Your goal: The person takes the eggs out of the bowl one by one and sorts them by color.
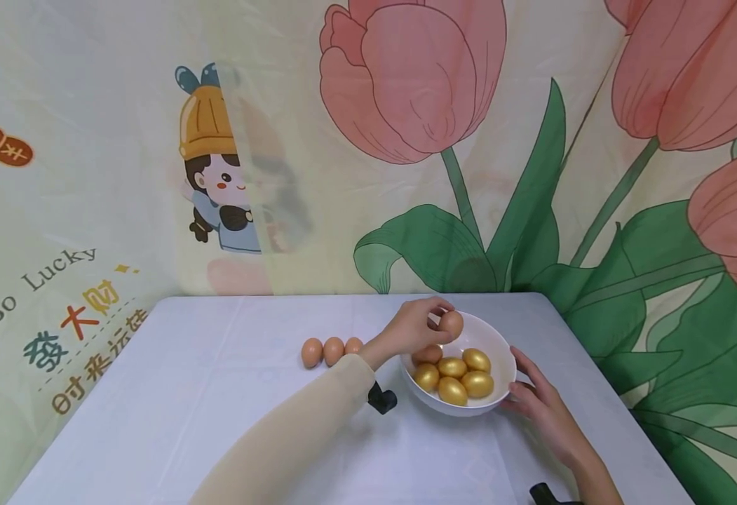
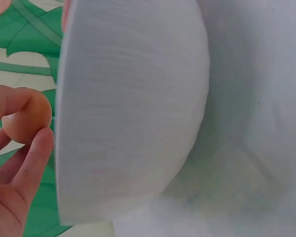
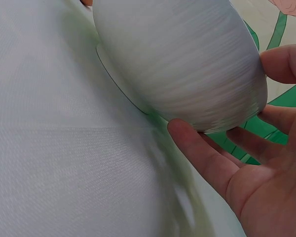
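Observation:
In the head view my left hand [image 1: 411, 330] pinches a brown egg [image 1: 451, 325] over the far left part of the white bowl [image 1: 505, 351]. The left wrist view shows that egg [image 2: 32, 118] between thumb and fingertips, just beyond the bowl's rim. Inside the bowl lie several golden eggs [image 1: 453, 391] and another brown egg [image 1: 429, 354], partly hidden by the hand. My right hand [image 1: 543, 407] holds the bowl's right side. From the right wrist, its thumb and fingers are spread around the outer wall of the bowl [image 3: 182, 64].
Left of the bowl, three brown eggs [image 1: 333, 350] stand in a row on the white-covered table [image 1: 217, 393], the rightmost partly behind the left wrist. A backdrop printed with tulips [image 1: 415, 84] hangs behind the table. Black wrist straps or mounts [image 1: 381, 398] show beneath the wrists.

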Tool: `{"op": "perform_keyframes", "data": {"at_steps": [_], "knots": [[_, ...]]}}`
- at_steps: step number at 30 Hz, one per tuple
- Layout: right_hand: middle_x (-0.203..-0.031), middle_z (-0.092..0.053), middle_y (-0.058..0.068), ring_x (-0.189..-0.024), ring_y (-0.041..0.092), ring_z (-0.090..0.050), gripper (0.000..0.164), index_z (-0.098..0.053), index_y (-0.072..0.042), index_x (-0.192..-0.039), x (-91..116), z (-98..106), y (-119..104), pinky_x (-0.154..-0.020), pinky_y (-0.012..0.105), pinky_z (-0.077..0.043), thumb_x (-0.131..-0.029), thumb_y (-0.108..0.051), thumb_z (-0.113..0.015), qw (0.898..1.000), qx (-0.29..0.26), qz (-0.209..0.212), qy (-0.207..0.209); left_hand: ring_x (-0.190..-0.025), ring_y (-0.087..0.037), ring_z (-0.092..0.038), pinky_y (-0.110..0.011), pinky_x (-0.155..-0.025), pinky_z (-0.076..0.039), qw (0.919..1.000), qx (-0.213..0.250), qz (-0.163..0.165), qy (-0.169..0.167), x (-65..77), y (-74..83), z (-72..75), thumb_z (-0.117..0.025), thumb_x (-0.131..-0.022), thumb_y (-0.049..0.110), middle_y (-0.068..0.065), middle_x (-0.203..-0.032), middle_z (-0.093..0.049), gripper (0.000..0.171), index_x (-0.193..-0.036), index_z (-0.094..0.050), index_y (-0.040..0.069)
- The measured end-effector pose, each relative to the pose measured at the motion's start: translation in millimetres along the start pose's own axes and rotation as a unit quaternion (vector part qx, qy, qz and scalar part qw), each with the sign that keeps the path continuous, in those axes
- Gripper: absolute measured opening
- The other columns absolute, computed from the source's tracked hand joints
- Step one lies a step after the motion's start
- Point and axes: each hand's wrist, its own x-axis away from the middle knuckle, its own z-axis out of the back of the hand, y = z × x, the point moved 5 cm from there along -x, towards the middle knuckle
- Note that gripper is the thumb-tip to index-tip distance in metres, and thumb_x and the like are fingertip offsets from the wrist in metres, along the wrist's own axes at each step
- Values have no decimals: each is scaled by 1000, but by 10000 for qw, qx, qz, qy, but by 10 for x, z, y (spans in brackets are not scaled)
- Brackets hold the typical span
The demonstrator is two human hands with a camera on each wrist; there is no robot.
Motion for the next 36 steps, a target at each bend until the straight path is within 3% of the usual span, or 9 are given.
{"op": "perform_keyframes", "data": {"at_steps": [6, 18, 26, 36], "knots": [[-170, -21, 25, -138, 44, -50, 68, -17, -15, -171, 6, -21, -5, -93, 37, -63, -113, -30, -50, 10000, 26, -43, -9, -98, -8, -70, -23, -86, -59, 9995, 285, 11, 137, 177, 9, 247, -84, -92, 22, 3, -124, -69, 48, -137, -66, 22], [-171, -19, 24, -133, 35, -56, 68, -18, -17, -171, -2, -4, 4, -93, 35, -62, -113, -31, -51, 10000, 19, 2, 6, -109, -14, -70, -32, -91, -60, 9969, 502, 252, 547, 548, -158, 676, -84, -92, 23, 5, -124, -70, 49, -137, -66, 25], [-170, -20, 24, -129, 22, -59, 68, -18, -17, -171, -2, -2, 10, -94, 35, -62, -113, -30, -51, 10000, -21, 27, -15, -113, -18, -69, -38, -96, -58, 9936, 495, 544, 860, 798, -418, 950, -84, -92, 26, 9, -127, -69, 47, -135, -67, 30], [-171, -20, 23, -134, 32, -56, 68, -17, -18, -171, -11, 0, 8, -93, 35, -62, -113, -32, -50, 10000, 5, -41, -26, -115, -18, -69, -41, -97, -58, 9893, 241, 870, 1144, 1092, -713, 1261, -85, -91, 27, 7, -129, -70, 51, -138, -66, 29]]}}
